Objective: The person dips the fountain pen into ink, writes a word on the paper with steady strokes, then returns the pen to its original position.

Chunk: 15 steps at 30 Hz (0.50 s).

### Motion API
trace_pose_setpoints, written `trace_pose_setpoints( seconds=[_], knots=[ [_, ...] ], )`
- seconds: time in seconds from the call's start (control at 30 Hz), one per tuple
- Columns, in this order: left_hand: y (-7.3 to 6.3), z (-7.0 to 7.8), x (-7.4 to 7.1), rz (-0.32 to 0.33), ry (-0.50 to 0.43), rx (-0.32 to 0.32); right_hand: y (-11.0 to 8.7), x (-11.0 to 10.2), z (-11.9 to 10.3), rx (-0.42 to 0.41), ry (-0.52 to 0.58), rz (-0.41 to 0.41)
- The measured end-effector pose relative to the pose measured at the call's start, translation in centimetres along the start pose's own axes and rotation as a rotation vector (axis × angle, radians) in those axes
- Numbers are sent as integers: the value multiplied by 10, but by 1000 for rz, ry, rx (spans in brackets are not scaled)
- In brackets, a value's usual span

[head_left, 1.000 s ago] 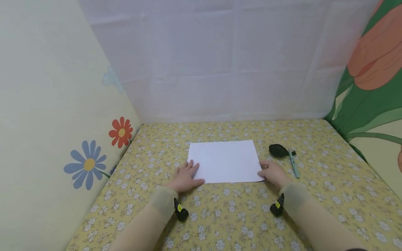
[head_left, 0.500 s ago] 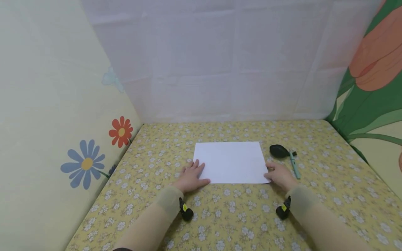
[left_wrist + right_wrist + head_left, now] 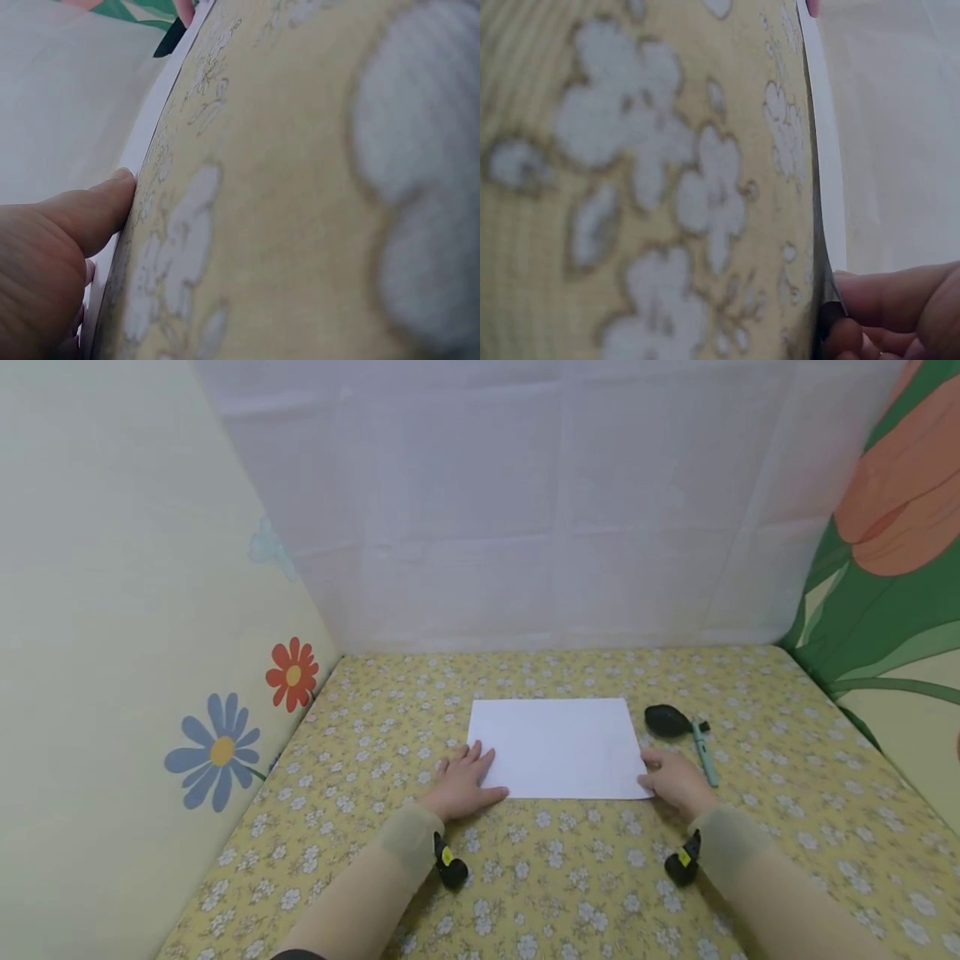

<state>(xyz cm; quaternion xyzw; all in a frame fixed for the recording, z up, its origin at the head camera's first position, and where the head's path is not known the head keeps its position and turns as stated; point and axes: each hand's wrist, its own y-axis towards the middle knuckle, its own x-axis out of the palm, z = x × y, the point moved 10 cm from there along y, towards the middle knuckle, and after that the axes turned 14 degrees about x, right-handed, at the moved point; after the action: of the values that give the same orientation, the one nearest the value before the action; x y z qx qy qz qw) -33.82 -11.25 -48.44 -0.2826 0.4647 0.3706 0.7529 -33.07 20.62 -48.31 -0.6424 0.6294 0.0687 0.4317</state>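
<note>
A white sheet of paper [image 3: 558, 747] lies flat on the flowered tablecloth in the middle of the head view. My left hand [image 3: 463, 783] rests on its near left corner with fingers spread, the thumb [image 3: 101, 206] along the near edge. At the near right corner, my right hand [image 3: 677, 781] pinches the sheet. The right wrist view shows that thumb [image 3: 885, 292] on top, with curled fingers beneath the slightly lifted edge.
A black rubber bulb [image 3: 666, 721] with a narrow end lies right of the paper. Touching that end is a slim mint-green pen-shaped item [image 3: 703, 753]. A white cloth [image 3: 465, 510] hangs behind the table [image 3: 390, 693], with flower-printed panels at both sides.
Both hands have shifted the paper to the right, mostly in the first half second. Its far edge now lies straighter. The bulb and pen-shaped item stay in place.
</note>
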Motion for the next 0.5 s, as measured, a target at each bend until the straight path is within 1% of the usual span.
trace_pose_setpoints(
  seconds=[0.17,0.3,0.43,0.5],
  knots=[
    [0,-1,1,-1,6,-2,1,1,2,18,-31,6],
    [1,-2,2,-11,21,-6,1,0,1,10,-67,23],
    [1,-1,1,-5,27,5,0,-1,-1,-5,-113,51],
    [0,-1,2,-4,22,8,-1,-1,-1,2,-127,56]
  ],
)
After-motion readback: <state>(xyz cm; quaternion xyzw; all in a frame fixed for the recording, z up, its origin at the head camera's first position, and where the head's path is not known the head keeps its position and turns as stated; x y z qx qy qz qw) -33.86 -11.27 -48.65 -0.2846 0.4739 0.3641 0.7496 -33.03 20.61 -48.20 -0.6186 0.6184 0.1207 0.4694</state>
